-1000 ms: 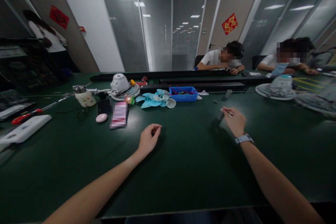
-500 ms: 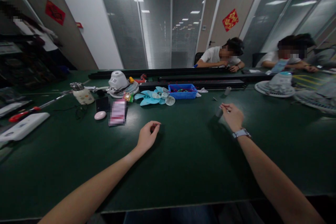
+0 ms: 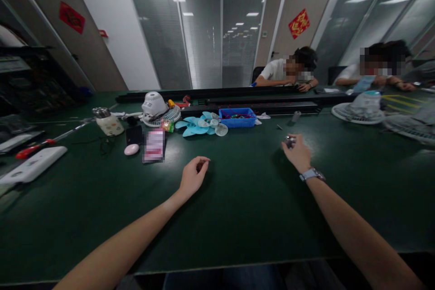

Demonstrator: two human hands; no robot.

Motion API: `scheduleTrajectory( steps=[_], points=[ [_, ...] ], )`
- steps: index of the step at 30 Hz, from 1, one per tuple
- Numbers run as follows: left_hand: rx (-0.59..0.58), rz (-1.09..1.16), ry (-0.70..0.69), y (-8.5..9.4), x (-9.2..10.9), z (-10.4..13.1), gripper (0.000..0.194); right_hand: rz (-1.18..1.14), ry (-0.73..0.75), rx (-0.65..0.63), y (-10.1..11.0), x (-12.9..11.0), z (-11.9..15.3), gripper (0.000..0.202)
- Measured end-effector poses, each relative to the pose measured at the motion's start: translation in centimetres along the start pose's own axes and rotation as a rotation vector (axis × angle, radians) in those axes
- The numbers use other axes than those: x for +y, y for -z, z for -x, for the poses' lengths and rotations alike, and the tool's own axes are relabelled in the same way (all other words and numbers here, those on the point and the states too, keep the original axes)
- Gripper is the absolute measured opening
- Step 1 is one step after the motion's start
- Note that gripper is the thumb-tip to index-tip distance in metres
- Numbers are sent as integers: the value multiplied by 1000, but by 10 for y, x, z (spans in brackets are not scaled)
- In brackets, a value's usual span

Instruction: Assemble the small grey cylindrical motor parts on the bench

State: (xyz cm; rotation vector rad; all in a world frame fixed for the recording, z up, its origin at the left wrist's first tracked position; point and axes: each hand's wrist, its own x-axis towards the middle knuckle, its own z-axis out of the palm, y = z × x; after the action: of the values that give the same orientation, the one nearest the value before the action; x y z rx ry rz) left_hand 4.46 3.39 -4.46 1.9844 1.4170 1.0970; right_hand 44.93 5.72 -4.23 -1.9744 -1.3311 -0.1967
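My right hand (image 3: pixel 299 153), with a watch on its wrist, has its fingers closed around a small metal cylinder (image 3: pixel 290 141) just over the green table (image 3: pixel 238 217). The shiny end of the cylinder shows between thumb and fingers; the rest is covered. Beyond that hand stand a second small grey cylinder (image 3: pixel 296 117) and a short metal pin (image 3: pixel 279 127), neither touched. My left hand (image 3: pixel 193 176) rests on the table, fingers curled and thumb tip close against the index finger. Nothing shows in its grip.
Blue fan blades (image 3: pixel 197 125) lie by a blue bin (image 3: pixel 237 122) of small parts. Farther left are a white fan head (image 3: pixel 152 105), a phone (image 3: pixel 154 145), a pink mouse (image 3: pixel 131 149) and a power strip (image 3: pixel 34 165). Black rails (image 3: pixel 258 108) run behind. Co-workers sit opposite.
The cylinder that was upright below my right fingers is now tilted up within the grip, its shiny end facing up. My left hand has stayed in place.
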Motion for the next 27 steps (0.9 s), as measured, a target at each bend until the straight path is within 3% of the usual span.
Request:
scheduleTrajectory(
  steps=[5,9,13,16,19,23,27],
  points=[
    [2,8,-1,1,1,1,25,-56,5,7,-1,-15,8,47],
    [-12,28,-36,3,6,2,26,-265,194,-21,-8,-65,39,47],
    [-45,37,-127,3,15,6,35,-427,496,-257,-9,-128,89,37],
    [-65,14,-228,2,22,10,38,-431,701,-430,-4,-154,116,35],
    [-88,20,-295,0,27,13,35,-392,829,-489,1,-160,126,41],
    [-76,58,-330,-4,32,14,22,-367,878,-484,1,-156,127,60],
    [-27,77,-296,-8,31,13,17,-352,922,-479,-1,-156,126,58]
  ],
)
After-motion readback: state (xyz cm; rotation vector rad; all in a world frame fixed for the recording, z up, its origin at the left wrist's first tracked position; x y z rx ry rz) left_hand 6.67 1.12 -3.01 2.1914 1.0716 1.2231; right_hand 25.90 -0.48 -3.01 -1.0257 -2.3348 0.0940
